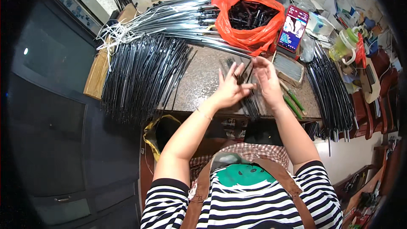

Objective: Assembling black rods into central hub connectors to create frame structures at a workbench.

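My left hand [231, 89] is over the middle of the stone-topped table [199, 76], its fingers spread apart. Close by on its right is my right hand [268, 80], fingers loosely stretched upward and a little blurred. Between and below the hands lies a small bunch of thin black rods [253, 107], running toward the table's front edge. One thin dark rod passes near the fingertips; whether either hand touches it, I cannot tell. Two green-handled sticks [292, 105] lie just right of my right hand, below a small open box of thin grey pieces [288, 68].
A large pile of black rods [142, 76] covers the left side; silvery rods [178, 17] lie behind. An orange plastic bag [248, 42] holds dark parts. A phone [293, 27] leans beside it. More black rods [330, 89] and a yellow-green bottle [344, 44] are at right.
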Action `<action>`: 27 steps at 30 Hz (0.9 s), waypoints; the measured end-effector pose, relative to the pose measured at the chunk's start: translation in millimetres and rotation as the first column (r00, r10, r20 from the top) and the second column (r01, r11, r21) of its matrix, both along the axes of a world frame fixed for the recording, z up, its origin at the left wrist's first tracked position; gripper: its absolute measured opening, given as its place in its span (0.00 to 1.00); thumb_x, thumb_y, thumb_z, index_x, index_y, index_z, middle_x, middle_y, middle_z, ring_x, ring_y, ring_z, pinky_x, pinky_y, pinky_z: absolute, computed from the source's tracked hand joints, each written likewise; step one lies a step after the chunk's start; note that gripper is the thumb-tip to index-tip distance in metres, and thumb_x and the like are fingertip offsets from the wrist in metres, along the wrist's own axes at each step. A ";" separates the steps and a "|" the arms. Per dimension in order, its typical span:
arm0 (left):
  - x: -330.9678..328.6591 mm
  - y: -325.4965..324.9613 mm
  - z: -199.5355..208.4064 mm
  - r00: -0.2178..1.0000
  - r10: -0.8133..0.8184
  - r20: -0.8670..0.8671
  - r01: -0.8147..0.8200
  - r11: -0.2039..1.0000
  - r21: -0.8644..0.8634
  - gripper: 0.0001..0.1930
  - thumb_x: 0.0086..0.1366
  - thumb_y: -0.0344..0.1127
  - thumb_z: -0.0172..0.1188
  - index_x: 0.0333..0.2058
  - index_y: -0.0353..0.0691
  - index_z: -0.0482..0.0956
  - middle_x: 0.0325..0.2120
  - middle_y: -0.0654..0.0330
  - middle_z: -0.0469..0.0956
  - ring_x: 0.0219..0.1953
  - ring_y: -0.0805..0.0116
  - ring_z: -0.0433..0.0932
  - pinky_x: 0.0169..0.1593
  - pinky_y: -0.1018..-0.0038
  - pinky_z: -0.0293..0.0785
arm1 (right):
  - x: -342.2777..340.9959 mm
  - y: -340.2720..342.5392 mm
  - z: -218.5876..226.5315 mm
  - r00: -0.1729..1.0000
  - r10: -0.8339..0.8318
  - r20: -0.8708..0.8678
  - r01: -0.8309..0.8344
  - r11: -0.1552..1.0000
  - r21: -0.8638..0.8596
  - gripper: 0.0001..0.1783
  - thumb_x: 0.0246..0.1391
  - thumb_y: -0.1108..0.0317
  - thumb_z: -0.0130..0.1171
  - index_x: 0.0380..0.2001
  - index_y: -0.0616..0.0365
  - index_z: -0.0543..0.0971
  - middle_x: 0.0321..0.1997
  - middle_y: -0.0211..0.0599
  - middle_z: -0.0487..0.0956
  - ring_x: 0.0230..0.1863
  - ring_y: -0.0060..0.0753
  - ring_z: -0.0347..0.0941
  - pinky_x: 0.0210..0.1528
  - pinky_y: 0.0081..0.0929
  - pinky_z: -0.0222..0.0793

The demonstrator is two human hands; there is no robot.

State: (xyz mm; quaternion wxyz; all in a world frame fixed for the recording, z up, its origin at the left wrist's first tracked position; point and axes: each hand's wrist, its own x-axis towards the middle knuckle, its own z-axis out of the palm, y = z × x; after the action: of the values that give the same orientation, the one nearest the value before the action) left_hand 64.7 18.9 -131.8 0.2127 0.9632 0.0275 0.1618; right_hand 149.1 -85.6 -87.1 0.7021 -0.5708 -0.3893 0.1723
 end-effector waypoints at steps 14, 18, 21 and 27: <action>8.2 -7.9 11.2 0.941 -0.228 0.249 0.321 0.835 -0.448 0.10 0.48 0.33 0.50 0.30 0.34 0.69 0.36 0.50 0.64 0.40 0.58 0.64 0.43 0.71 0.59 | 24.3 -11.7 19.4 0.760 0.636 -0.132 -0.644 0.711 -0.284 0.32 0.27 0.66 0.54 0.43 0.63 0.62 0.35 0.35 0.70 0.36 0.22 0.64 0.44 0.22 0.55; 17.3 4.3 -6.2 0.950 -0.262 0.171 0.306 0.890 -0.339 0.09 0.49 0.32 0.47 0.29 0.37 0.70 0.29 0.55 0.69 0.33 0.64 0.69 0.36 0.74 0.63 | 35.9 0.2 13.5 0.811 0.429 -0.397 -0.450 0.892 0.045 0.27 0.31 0.77 0.50 0.42 0.62 0.62 0.33 0.35 0.70 0.33 0.20 0.65 0.34 0.15 0.62; 11.5 5.9 -5.9 0.949 -0.234 0.213 0.311 0.814 -0.491 0.09 0.50 0.35 0.47 0.29 0.39 0.71 0.26 0.53 0.70 0.30 0.59 0.69 0.34 0.74 0.64 | 23.7 0.1 8.6 0.951 0.296 -0.087 -0.309 0.906 -0.291 0.11 0.36 0.74 0.52 0.29 0.63 0.72 0.26 0.33 0.73 0.27 0.16 0.66 0.30 0.13 0.62; 1.1 -1.7 -6.5 0.935 -0.288 0.208 0.352 0.823 -0.445 0.08 0.49 0.32 0.48 0.29 0.37 0.70 0.29 0.53 0.69 0.31 0.58 0.69 0.35 0.73 0.64 | 18.9 -6.8 24.7 0.831 0.519 0.199 -0.387 0.798 -0.463 0.15 0.36 0.70 0.51 0.33 0.60 0.70 0.29 0.37 0.73 0.31 0.23 0.68 0.36 0.18 0.61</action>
State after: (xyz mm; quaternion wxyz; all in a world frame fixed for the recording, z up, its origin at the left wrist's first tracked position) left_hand 65.8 17.2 -138.2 0.4677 0.8594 -0.1101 0.1750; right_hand 168.0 -92.4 -62.3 0.4345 -0.6113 -0.5790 0.3200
